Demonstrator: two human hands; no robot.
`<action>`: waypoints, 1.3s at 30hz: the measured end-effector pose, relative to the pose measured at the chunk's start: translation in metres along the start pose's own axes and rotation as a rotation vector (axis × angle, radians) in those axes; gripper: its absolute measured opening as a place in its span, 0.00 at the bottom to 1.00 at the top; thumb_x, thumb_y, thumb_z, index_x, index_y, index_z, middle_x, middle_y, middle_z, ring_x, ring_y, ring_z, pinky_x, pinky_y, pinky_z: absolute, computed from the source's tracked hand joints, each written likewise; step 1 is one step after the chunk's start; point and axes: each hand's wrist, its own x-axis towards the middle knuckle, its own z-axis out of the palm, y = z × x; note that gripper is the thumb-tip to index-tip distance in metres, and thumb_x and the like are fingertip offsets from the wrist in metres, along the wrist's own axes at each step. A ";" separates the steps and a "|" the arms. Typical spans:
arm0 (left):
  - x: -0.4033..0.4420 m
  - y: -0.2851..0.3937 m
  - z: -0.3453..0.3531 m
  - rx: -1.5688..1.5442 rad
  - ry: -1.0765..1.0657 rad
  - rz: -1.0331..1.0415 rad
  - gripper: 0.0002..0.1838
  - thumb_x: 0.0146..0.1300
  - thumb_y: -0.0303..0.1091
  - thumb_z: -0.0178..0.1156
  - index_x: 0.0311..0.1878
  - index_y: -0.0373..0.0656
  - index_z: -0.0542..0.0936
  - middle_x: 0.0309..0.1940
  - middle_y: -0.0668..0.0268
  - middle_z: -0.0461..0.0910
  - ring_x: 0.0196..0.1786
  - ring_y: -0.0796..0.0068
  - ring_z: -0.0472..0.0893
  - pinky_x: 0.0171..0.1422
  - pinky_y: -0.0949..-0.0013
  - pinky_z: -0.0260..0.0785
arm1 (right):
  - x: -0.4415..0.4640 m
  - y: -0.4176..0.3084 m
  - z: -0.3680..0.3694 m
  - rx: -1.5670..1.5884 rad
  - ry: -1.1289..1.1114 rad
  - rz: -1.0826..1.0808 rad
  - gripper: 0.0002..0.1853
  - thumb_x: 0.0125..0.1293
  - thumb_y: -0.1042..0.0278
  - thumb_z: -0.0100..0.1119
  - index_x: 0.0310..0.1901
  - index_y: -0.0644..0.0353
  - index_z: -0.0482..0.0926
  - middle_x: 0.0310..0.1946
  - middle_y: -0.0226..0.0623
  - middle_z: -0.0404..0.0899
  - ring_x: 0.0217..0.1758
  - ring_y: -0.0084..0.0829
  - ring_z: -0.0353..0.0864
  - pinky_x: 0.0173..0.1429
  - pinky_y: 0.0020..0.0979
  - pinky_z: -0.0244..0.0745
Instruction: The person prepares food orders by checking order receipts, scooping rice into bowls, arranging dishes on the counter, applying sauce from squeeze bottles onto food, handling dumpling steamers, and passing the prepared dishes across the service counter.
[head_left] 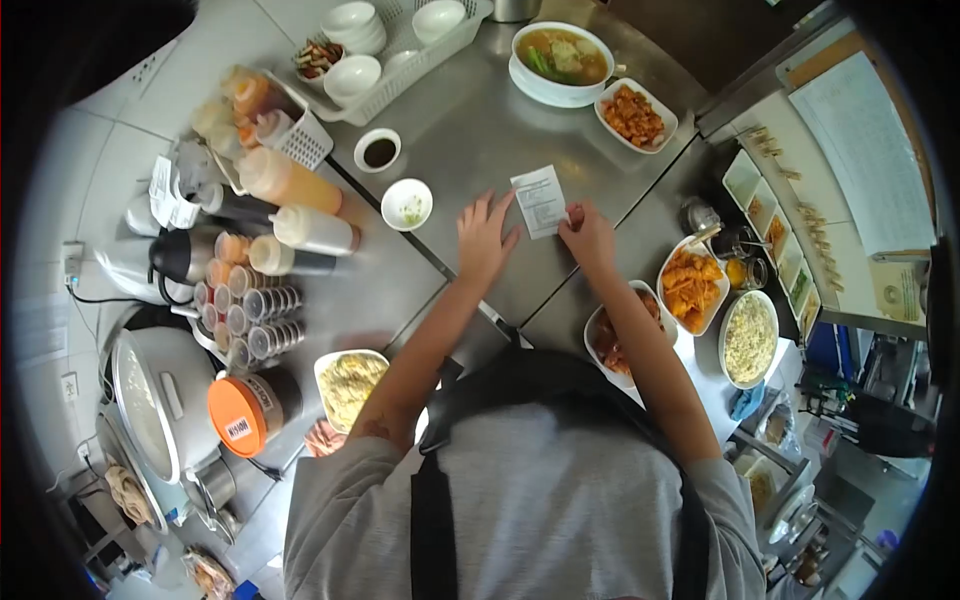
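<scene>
A small printed paper slip (540,203), like an order ticket, lies on the steel counter (470,120) in front of me. My left hand (484,238) is beside its left edge, palm down with fingers spread; whether the fingertips touch the paper I cannot tell. At the slip's right edge, my right hand (588,236) has its fingers curled in a pinch on the paper. Left of my left hand stand a white bowl (388,213) with chopped green bits and a small bowl (360,160) of dark sauce.
Beyond the slip are a soup bowl (540,95) and a dish of glazed pieces (660,140). Squeeze bottles (290,180) and lidded cups (240,310) crowd the left. Food bowls (728,365) and a topping rack (765,200) stand right. A white basket (400,85) holds bowls.
</scene>
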 end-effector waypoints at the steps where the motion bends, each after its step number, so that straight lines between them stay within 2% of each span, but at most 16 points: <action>1: 0.003 -0.005 0.001 0.036 0.008 0.086 0.29 0.57 0.43 0.63 0.63 0.50 0.71 0.64 0.57 0.66 0.66 0.53 0.63 0.67 0.50 0.53 | 0.001 -0.007 -0.002 -0.034 -0.014 -0.015 0.12 0.51 0.69 0.63 0.40 0.55 0.78 0.34 0.37 0.79 0.38 0.42 0.81 0.43 0.40 0.75; 4: 0.006 -0.017 0.007 0.118 -0.055 0.144 0.30 0.57 0.46 0.63 0.64 0.51 0.72 0.67 0.59 0.64 0.70 0.53 0.59 0.71 0.46 0.47 | 0.002 -0.019 -0.007 -0.215 -0.008 -0.133 0.11 0.51 0.70 0.62 0.39 0.51 0.81 0.39 0.34 0.78 0.44 0.40 0.79 0.45 0.40 0.76; 10: 0.009 -0.008 0.008 0.051 -0.043 0.030 0.32 0.51 0.52 0.67 0.59 0.51 0.76 0.66 0.60 0.65 0.72 0.55 0.58 0.73 0.44 0.44 | 0.015 -0.017 -0.006 -0.299 -0.032 -0.468 0.05 0.52 0.69 0.64 0.32 0.53 0.82 0.36 0.32 0.77 0.49 0.36 0.76 0.52 0.38 0.73; 16: 0.014 -0.007 0.006 0.058 -0.095 -0.033 0.35 0.45 0.52 0.71 0.57 0.51 0.76 0.65 0.60 0.66 0.72 0.55 0.58 0.73 0.45 0.43 | 0.032 -0.031 0.014 -0.285 -0.124 -0.757 0.07 0.48 0.70 0.67 0.30 0.54 0.79 0.32 0.32 0.78 0.44 0.37 0.77 0.47 0.39 0.73; 19: 0.014 -0.005 0.006 0.014 -0.067 -0.035 0.34 0.44 0.51 0.72 0.56 0.51 0.77 0.65 0.60 0.66 0.72 0.56 0.58 0.73 0.45 0.43 | 0.047 -0.002 0.014 -0.288 -0.080 -0.766 0.05 0.46 0.70 0.65 0.26 0.54 0.78 0.27 0.34 0.76 0.38 0.39 0.77 0.48 0.39 0.72; 23: 0.014 -0.005 0.004 0.017 -0.081 -0.041 0.35 0.43 0.51 0.72 0.57 0.51 0.76 0.65 0.61 0.66 0.72 0.56 0.57 0.73 0.45 0.44 | 0.057 0.013 -0.030 -0.309 -0.112 -0.486 0.06 0.49 0.69 0.66 0.28 0.57 0.80 0.27 0.37 0.79 0.35 0.39 0.79 0.43 0.39 0.73; 25: 0.015 -0.005 0.003 0.022 -0.079 -0.035 0.36 0.43 0.51 0.72 0.58 0.52 0.76 0.65 0.61 0.66 0.71 0.56 0.58 0.73 0.45 0.44 | 0.054 0.018 -0.030 -0.203 -0.097 -0.291 0.08 0.52 0.68 0.67 0.33 0.58 0.81 0.29 0.38 0.81 0.35 0.38 0.81 0.43 0.36 0.75; 28: 0.016 -0.006 0.009 0.054 -0.142 -0.058 0.37 0.43 0.51 0.72 0.59 0.52 0.74 0.65 0.58 0.64 0.71 0.54 0.57 0.72 0.43 0.44 | 0.044 0.003 -0.006 -0.059 -0.029 -0.085 0.11 0.53 0.61 0.66 0.31 0.59 0.82 0.29 0.39 0.82 0.35 0.40 0.81 0.40 0.40 0.74; 30: 0.008 -0.008 0.019 0.126 -0.060 -0.011 0.39 0.42 0.52 0.72 0.61 0.53 0.73 0.65 0.53 0.62 0.71 0.51 0.56 0.72 0.37 0.43 | 0.048 0.005 0.006 -0.049 -0.223 -0.036 0.13 0.54 0.58 0.66 0.36 0.58 0.83 0.29 0.40 0.83 0.37 0.40 0.82 0.44 0.37 0.75; 31: 0.007 -0.010 0.020 0.166 -0.120 -0.010 0.40 0.43 0.52 0.71 0.64 0.56 0.72 0.65 0.49 0.62 0.71 0.48 0.56 0.73 0.37 0.41 | 0.045 0.006 0.012 -0.051 -0.125 -0.059 0.14 0.55 0.59 0.65 0.40 0.57 0.84 0.32 0.41 0.83 0.37 0.39 0.83 0.44 0.37 0.76; 32: 0.007 -0.011 0.015 0.090 -0.097 0.042 0.38 0.46 0.53 0.69 0.65 0.60 0.72 0.67 0.50 0.61 0.71 0.49 0.56 0.72 0.36 0.40 | 0.048 0.014 0.015 0.112 -0.115 -0.044 0.15 0.57 0.57 0.65 0.41 0.57 0.84 0.34 0.40 0.84 0.39 0.36 0.83 0.46 0.36 0.75; 33: 0.011 -0.009 0.017 -0.094 -0.007 0.026 0.36 0.51 0.52 0.67 0.65 0.61 0.71 0.67 0.53 0.63 0.70 0.49 0.59 0.72 0.38 0.45 | 0.047 -0.008 0.006 0.199 -0.096 0.079 0.14 0.58 0.59 0.65 0.41 0.58 0.85 0.34 0.37 0.85 0.39 0.30 0.83 0.47 0.33 0.75; 34: 0.021 -0.013 0.017 -0.427 0.083 0.037 0.30 0.58 0.43 0.64 0.66 0.58 0.71 0.62 0.54 0.70 0.66 0.57 0.67 0.71 0.51 0.54 | 0.058 -0.003 0.008 0.421 -0.169 0.093 0.14 0.58 0.61 0.66 0.42 0.61 0.84 0.34 0.34 0.84 0.39 0.23 0.81 0.46 0.28 0.74; 35: 0.036 -0.001 0.006 -0.840 0.037 -0.130 0.27 0.61 0.39 0.62 0.65 0.55 0.72 0.60 0.55 0.73 0.63 0.62 0.70 0.69 0.59 0.57 | 0.059 -0.021 -0.004 0.529 -0.105 0.063 0.13 0.59 0.65 0.67 0.42 0.64 0.83 0.32 0.27 0.81 0.33 0.18 0.75 0.40 0.23 0.71; 36: 0.048 0.016 -0.007 -1.264 -0.051 -0.313 0.24 0.63 0.35 0.59 0.64 0.52 0.72 0.57 0.55 0.75 0.60 0.66 0.74 0.67 0.67 0.60 | 0.067 -0.026 -0.004 0.657 -0.068 0.032 0.13 0.60 0.65 0.67 0.42 0.64 0.82 0.31 0.26 0.80 0.33 0.19 0.75 0.40 0.23 0.71; 39: 0.112 0.035 -0.049 -0.831 -0.177 0.133 0.20 0.65 0.28 0.54 0.61 0.47 0.75 0.54 0.57 0.79 0.55 0.71 0.76 0.63 0.72 0.63 | 0.078 -0.052 -0.027 0.886 0.013 -0.020 0.12 0.62 0.67 0.65 0.44 0.64 0.80 0.31 0.25 0.78 0.32 0.18 0.73 0.39 0.21 0.70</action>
